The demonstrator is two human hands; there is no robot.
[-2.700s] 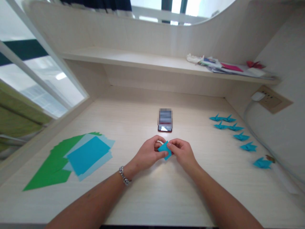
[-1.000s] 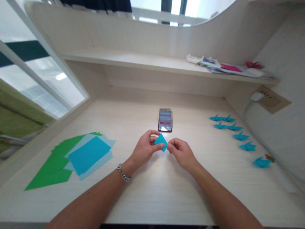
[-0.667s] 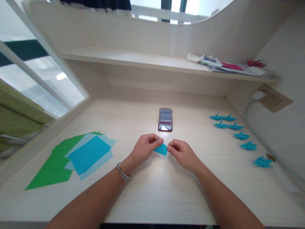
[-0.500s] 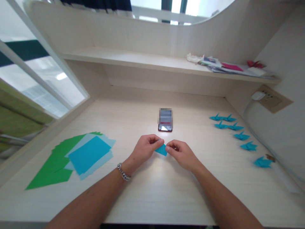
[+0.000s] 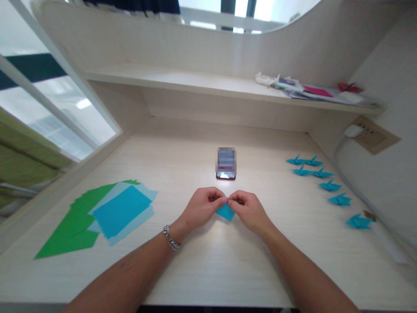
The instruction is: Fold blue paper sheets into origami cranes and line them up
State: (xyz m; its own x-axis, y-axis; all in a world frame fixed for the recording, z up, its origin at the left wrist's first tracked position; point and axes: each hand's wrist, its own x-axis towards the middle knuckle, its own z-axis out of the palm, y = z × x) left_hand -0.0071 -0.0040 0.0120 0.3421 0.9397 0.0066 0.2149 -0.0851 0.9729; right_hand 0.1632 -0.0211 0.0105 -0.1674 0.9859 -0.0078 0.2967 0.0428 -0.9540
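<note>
Between my two hands is a small folded piece of blue paper, its lower corner showing below my fingers. My left hand pinches its upper left part between thumb and forefinger. On the other side my right hand is closed on the upper right part, with the two thumb tips almost touching. The fingers hide the paper's top edge. Just beyond my hands a phone lies on the desk, its screen blurred out.
Blue paper sheets overlap green sheets at the left. Several blue paper cranes line the right side, near a white cable running from a wall socket. Above the desk, a shelf carries papers.
My right hand has shifted slightly left and my left hand slightly right, bringing the thumbs together. The blue paper now sits a little lower and shows more below my fingers.
</note>
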